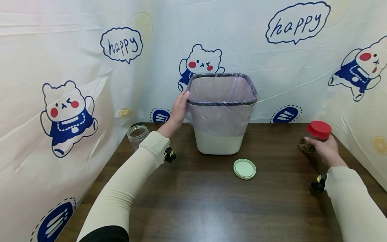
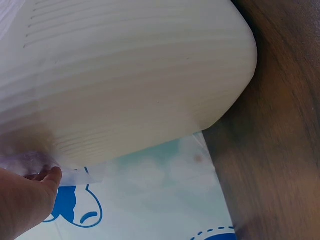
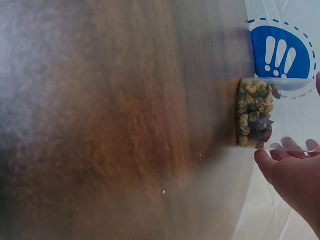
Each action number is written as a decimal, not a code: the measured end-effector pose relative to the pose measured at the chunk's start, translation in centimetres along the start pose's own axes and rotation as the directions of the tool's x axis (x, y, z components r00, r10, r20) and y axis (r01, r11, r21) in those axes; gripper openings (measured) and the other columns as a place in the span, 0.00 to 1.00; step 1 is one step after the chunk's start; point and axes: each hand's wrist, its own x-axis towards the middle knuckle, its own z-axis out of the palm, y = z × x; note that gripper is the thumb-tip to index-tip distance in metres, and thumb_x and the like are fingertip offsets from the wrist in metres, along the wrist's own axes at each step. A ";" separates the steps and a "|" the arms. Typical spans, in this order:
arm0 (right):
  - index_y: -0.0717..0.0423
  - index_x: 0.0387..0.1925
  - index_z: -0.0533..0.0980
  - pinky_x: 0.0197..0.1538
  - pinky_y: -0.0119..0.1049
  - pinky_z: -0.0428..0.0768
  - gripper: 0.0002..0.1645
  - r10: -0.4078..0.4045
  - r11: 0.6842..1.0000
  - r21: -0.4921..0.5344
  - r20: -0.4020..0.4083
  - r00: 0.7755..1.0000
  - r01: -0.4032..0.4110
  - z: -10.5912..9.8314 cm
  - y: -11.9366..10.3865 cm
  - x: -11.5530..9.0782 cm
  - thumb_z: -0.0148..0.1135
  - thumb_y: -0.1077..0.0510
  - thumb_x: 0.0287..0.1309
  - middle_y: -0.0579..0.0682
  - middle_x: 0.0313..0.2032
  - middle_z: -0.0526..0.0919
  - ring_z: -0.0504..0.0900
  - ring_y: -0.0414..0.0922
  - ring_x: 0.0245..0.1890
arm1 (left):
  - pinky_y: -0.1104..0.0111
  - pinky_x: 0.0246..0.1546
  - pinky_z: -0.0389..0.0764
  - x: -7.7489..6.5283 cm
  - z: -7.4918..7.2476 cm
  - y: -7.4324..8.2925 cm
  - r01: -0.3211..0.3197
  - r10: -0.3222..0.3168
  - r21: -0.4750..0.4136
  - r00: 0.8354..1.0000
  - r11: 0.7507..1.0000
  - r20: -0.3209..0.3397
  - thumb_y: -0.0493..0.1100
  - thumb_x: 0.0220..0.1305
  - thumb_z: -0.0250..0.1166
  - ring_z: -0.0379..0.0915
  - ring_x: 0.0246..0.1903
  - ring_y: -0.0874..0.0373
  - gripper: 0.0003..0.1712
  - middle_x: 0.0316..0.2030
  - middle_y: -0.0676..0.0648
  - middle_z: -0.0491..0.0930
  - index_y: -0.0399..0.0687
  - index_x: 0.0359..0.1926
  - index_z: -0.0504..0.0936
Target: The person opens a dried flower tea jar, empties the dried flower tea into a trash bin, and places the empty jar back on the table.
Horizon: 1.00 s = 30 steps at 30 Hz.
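Observation:
A whitish trash bin (image 1: pixel 219 141) with a clear plastic liner (image 1: pixel 222 117) folded over its dark rim stands at the back. My left hand (image 1: pixel 179 109) grips its left upper side, over the liner; some fingers are hidden. Up close in the left wrist view, that hand (image 2: pixel 30 200) is at the liner's loose edge. At the far right, my right hand (image 1: pixel 326 151) holds a clear jar with a red lid (image 1: pixel 318 129). Dried, tea-like pieces (image 3: pixel 256 112) fill the jar's bottom, and its base is at or close to the tabletop.
A pale green round lid (image 1: pixel 245 169) lies on the brown wooden table (image 1: pixel 196 201) in front of the bin. Behind my left forearm stands a lidless clear glass jar (image 1: pixel 137 133). A printed curtain (image 1: pixel 163 50) hangs around the back and sides.

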 end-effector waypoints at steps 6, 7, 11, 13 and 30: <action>0.69 0.72 0.45 0.64 0.64 0.55 0.52 -0.037 0.998 -0.046 0.035 0.999 0.039 0.4 -0.5 -0.4 0.59 0.43 0.63 0.71 0.69 0.52 0.54 0.67 0.65 | 0.58 0.68 0.53 -0.1 0.1 0.0 0.000 0.000 -0.002 1.000 1.000 0.007 0.59 0.75 0.42 0.49 0.71 0.57 0.35 0.73 0.49 0.53 0.48 0.75 0.53; 0.69 0.72 0.46 0.64 0.64 0.55 0.52 -0.048 0.997 -0.054 0.039 0.998 0.050 0.5 -0.6 -0.5 0.59 0.43 0.63 0.72 0.68 0.54 0.55 0.67 0.64 | 0.58 0.68 0.53 -0.1 0.1 0.0 0.005 -0.005 -0.001 1.000 1.000 0.005 0.59 0.75 0.42 0.49 0.71 0.57 0.35 0.73 0.49 0.53 0.49 0.75 0.53; 0.71 0.71 0.47 0.63 0.66 0.55 0.52 -0.078 0.994 -0.072 0.069 0.995 0.083 0.8 -1.1 -0.7 0.60 0.42 0.63 0.73 0.67 0.55 0.55 0.68 0.64 | 0.57 0.68 0.53 -0.2 0.0 0.1 0.026 -0.026 0.004 1.000 1.000 0.004 0.59 0.75 0.42 0.48 0.71 0.57 0.35 0.74 0.50 0.52 0.50 0.76 0.52; 0.71 0.71 0.46 0.63 0.67 0.54 0.53 -0.089 0.993 -0.069 0.094 0.992 0.096 0.9 -1.5 -0.8 0.60 0.42 0.63 0.73 0.68 0.54 0.54 0.69 0.64 | 0.57 0.68 0.54 -0.2 0.0 0.1 0.031 -0.031 0.006 0.999 0.999 0.005 0.60 0.75 0.41 0.48 0.71 0.56 0.35 0.74 0.50 0.52 0.50 0.76 0.52; 0.70 0.70 0.50 0.59 0.63 0.61 0.50 -0.193 0.973 -0.068 0.279 0.941 0.220 2.8 -5.1 -2.9 0.62 0.44 0.63 0.71 0.63 0.62 0.61 0.62 0.60 | 0.60 0.68 0.54 0.0 0.0 0.2 0.029 -0.028 0.030 0.999 0.999 -0.017 0.60 0.74 0.43 0.48 0.71 0.57 0.37 0.74 0.49 0.53 0.46 0.75 0.52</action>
